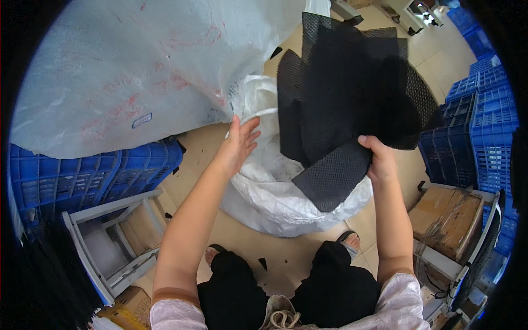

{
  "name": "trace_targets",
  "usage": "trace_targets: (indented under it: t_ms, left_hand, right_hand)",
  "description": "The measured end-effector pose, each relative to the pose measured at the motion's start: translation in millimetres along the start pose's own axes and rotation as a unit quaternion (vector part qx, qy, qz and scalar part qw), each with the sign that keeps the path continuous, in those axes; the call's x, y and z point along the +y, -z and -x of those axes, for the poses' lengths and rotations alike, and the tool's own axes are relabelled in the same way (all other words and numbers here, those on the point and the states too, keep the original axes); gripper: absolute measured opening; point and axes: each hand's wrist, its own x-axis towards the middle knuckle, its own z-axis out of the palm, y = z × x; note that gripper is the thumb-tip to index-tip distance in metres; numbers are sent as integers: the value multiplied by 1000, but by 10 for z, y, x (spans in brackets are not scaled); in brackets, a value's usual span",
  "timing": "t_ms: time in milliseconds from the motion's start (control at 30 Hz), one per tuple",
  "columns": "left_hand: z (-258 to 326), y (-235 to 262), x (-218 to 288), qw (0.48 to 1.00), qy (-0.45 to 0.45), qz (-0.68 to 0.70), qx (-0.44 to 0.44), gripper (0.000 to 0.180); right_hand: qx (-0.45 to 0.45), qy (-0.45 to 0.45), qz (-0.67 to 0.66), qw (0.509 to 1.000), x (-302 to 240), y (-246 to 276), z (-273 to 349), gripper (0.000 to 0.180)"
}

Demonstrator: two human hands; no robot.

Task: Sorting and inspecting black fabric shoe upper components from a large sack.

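Observation:
My right hand (380,159) grips a bundle of black mesh fabric pieces (341,170) by its lower right side, the thumb lying on top. The cut pieces fan out over a white woven sack (275,201), and their dark middle shows little detail. Below them the sack stands on the floor with its mouth wide and part of its pale inside visible. My left hand (240,144) is beside the sack's left rim, fingers apart and palm toward the bundle. I cannot tell whether it touches the rim.
Large translucent plastic sheeting (137,71) covers the upper left, above blue crates (77,176). More blue crates (492,137) are stacked at right. A grey metal frame (118,242) stands at left, a taped cardboard box (448,217) at right. Black scraps (263,264) lie on the tiles.

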Motion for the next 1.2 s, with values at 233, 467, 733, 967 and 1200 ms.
trace_targets:
  t_ms: [233,467,733,967,1200]
  left_hand:
    - [48,123,-121,979,42,185,71,86]
    - [61,314,-159,981,68,148,106,81]
    - [220,-10,-435,986,73,-135,72,56]
    - [221,44,-637,974,41,-205,88,50]
    - [325,-261,-658,876,-104,-462,98,51]
  right_hand:
    - [-75,-142,-138,977,34,-195,238,31]
    - [-120,-249,68,959,1225,460,288,67]
    - [-70,-170,220,958,1479,682,268,71]
    - [9,49,331,942,1240,812,451,46]
    - [-11,-28,459,888,1005,644,334,29]
